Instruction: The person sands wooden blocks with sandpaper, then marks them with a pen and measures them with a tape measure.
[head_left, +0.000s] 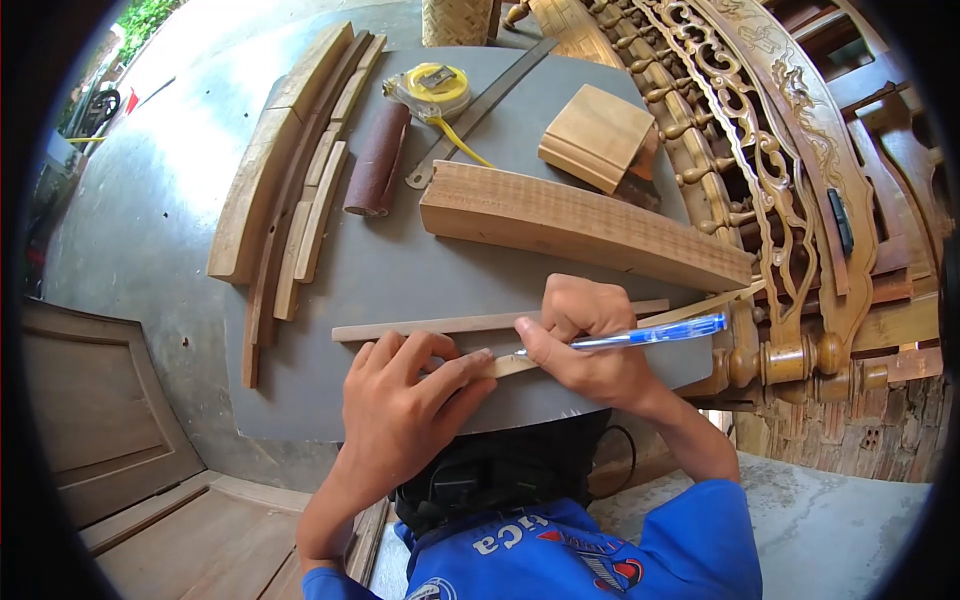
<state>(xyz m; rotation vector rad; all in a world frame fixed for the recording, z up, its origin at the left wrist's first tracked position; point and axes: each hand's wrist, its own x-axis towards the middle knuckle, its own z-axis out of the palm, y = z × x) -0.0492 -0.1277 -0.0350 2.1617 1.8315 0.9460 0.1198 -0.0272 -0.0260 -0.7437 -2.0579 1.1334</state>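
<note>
My right hand grips a blue ballpoint pen, its tip at the pale wooden strip near the front edge of the grey board. Thumb and fingers of my left hand are closed about the left part of that strip, covering it. More of what looks like the same pale strip comes out to the right of my right hand. Just beyond both hands lies a thin brown wooden strip, partly hidden behind my right hand.
On the grey board lie a thick wooden beam, a moulded wood block, a metal ruler, a yellow tape measure, a sandpaper roll and several long wood pieces. Carved furniture stands at right.
</note>
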